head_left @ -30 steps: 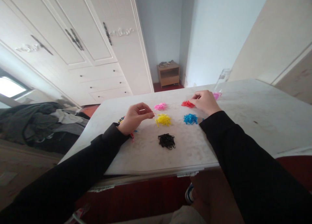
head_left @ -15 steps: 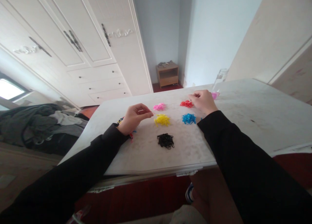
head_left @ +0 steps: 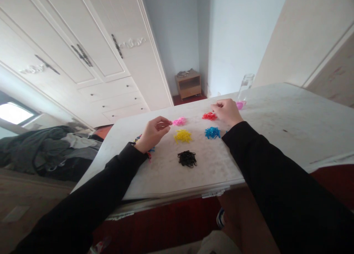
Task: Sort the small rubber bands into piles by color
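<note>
Small rubber bands lie sorted by colour in piles on the white table. My left hand (head_left: 155, 133) is beside the pink pile (head_left: 179, 121), thumb and fingers slightly apart with nothing visible between them. Nearer me is the yellow pile (head_left: 183, 135). Over the right side of the red pile (head_left: 209, 116) my right hand (head_left: 227, 110) has its fingers pinched together; whatever they hold is too small or hidden. The blue pile (head_left: 212, 132) lies below that hand, and the black pile (head_left: 187, 159) is closest to me. A mixed-colour pile (head_left: 149, 156) is partly hidden by my left wrist.
A clear glass bottle (head_left: 246, 86) with something pink at its base stands on the table (head_left: 276, 128) beyond my right hand. Dark clothes (head_left: 41, 150) are heaped at the left. A white wardrobe (head_left: 110, 84) and a small wooden cabinet (head_left: 189, 85) stand behind.
My left thumb and fingers have parted from a pinch, and the fingertips have shifted from near the yellow pile towards the pink one. My right hand stays by the red pile. The view tilts slightly.
</note>
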Tool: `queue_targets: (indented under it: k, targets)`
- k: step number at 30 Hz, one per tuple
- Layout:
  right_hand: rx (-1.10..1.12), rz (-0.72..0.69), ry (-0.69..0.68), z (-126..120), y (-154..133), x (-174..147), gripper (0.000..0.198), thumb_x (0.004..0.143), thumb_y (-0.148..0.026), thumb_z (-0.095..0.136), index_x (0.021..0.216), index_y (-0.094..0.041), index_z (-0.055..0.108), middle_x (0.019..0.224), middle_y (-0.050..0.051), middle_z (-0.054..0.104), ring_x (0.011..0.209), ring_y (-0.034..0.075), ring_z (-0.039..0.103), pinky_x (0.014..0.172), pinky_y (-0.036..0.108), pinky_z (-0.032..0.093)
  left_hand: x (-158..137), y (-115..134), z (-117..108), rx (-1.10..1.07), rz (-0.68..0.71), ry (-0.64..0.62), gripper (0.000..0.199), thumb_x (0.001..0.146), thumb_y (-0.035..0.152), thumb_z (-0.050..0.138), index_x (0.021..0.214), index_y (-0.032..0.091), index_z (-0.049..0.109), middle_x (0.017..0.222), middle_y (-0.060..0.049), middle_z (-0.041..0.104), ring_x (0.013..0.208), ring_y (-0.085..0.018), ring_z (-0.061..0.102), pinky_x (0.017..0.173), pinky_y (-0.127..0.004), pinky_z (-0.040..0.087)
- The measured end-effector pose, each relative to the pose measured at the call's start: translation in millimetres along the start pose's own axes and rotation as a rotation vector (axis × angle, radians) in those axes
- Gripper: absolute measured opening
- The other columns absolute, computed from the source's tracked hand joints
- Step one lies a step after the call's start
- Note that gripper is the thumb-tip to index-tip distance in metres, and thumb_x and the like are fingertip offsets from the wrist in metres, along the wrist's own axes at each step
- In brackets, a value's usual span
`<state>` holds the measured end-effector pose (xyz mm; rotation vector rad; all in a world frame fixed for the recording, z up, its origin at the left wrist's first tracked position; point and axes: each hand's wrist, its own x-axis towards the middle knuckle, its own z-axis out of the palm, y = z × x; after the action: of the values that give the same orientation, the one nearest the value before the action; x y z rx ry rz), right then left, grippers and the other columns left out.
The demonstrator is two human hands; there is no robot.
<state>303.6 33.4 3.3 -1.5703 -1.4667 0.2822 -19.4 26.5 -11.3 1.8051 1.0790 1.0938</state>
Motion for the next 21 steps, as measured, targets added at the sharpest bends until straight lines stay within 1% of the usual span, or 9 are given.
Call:
queue_targets:
  k: [4,7,10,12,13,14,17,19,21]
  targets:
    - [-0.004,-0.018,-0.008,0,0,-1,0.041,0.080,-0.022,0.063,0.045,-0.025,0.042,0.046,-0.002,0.038,0.056,0.016,0.042,0.062,0.036,0.029,9,-7,4,0.027,0.035,-0.032,0.033,0.076,0.031,0.085,0.101,0.017,0.070,0.119,-0.014,0.081,0.117,-0.029,0.078,0.113,-0.050,0.058]
    - [-0.016,-0.035,-0.016,0,1,0,0.039,0.079,-0.023,0.062,0.045,-0.026,0.043,0.046,-0.001,0.041,0.058,0.018,0.046,0.062,0.035,0.030,12,-8,5,0.045,0.049,-0.115,0.042,0.076,0.032,0.087,0.111,0.017,0.071,0.133,-0.015,0.076,0.129,-0.030,0.074,0.122,-0.051,0.051]
    - [-0.017,-0.042,-0.014,1,1,0,0.037,0.079,-0.025,0.061,0.047,-0.027,0.044,0.047,0.000,0.045,0.061,0.019,0.050,0.062,0.035,0.032,14,-5,0,0.038,0.070,-0.149,0.047,0.077,0.032,0.088,0.118,0.018,0.071,0.140,-0.016,0.073,0.135,-0.031,0.071,0.122,-0.050,0.051]
    - [-0.019,-0.047,-0.007,1,0,0,0.038,0.079,-0.024,0.060,0.047,-0.027,0.042,0.047,0.000,0.043,0.060,0.019,0.049,0.063,0.035,0.032,16,0,-10,0.041,0.089,-0.119,0.045,0.078,0.031,0.087,0.117,0.018,0.071,0.139,-0.016,0.074,0.133,-0.030,0.071,0.119,-0.047,0.053]
    - [-0.020,-0.050,-0.006,0,0,-1,0.038,0.079,-0.023,0.060,0.046,-0.027,0.041,0.047,0.000,0.041,0.060,0.019,0.049,0.063,0.035,0.031,17,3,-17,0.049,0.098,-0.099,0.041,0.078,0.030,0.086,0.115,0.018,0.072,0.135,-0.015,0.075,0.129,-0.028,0.073,0.115,-0.045,0.055]
    - [-0.022,-0.050,-0.004,0,-1,-1,0.039,0.080,-0.022,0.060,0.046,-0.026,0.040,0.046,-0.001,0.040,0.059,0.019,0.049,0.062,0.035,0.031,18,5,-25,0.071,0.108,-0.070,0.038,0.078,0.030,0.085,0.112,0.017,0.073,0.126,-0.014,0.078,0.121,-0.027,0.076,0.109,-0.042,0.058]
    - [-0.036,-0.042,-0.008,0,-3,-2,0.042,0.080,-0.020,0.062,0.046,-0.026,0.039,0.046,-0.001,0.038,0.059,0.018,0.049,0.063,0.036,0.029,20,10,-53,0.202,0.122,-0.011,0.022,0.079,0.030,0.083,0.095,0.017,0.075,0.095,-0.009,0.080,0.092,-0.021,0.077,0.087,-0.034,0.061]
    - [-0.044,-0.040,-0.019,-1,-4,-2,0.044,0.082,-0.020,0.062,0.046,-0.026,0.037,0.046,-0.001,0.037,0.059,0.018,0.048,0.063,0.036,0.029,21,10,-70,0.310,0.074,-0.056,0.021,0.076,0.034,0.084,0.086,0.017,0.076,0.076,-0.005,0.075,0.071,-0.018,0.071,0.069,-0.031,0.056]
    - [-0.042,-0.039,-0.032,-1,-6,-3,0.045,0.083,-0.019,0.063,0.046,-0.026,0.038,0.047,-0.001,0.037,0.059,0.018,0.047,0.064,0.036,0.030,21,10,-83,0.427,0.012,-0.178,0.020,0.076,0.036,0.082,0.082,0.018,0.077,0.070,-0.004,0.074,0.064,-0.017,0.067,0.062,-0.030,0.051]
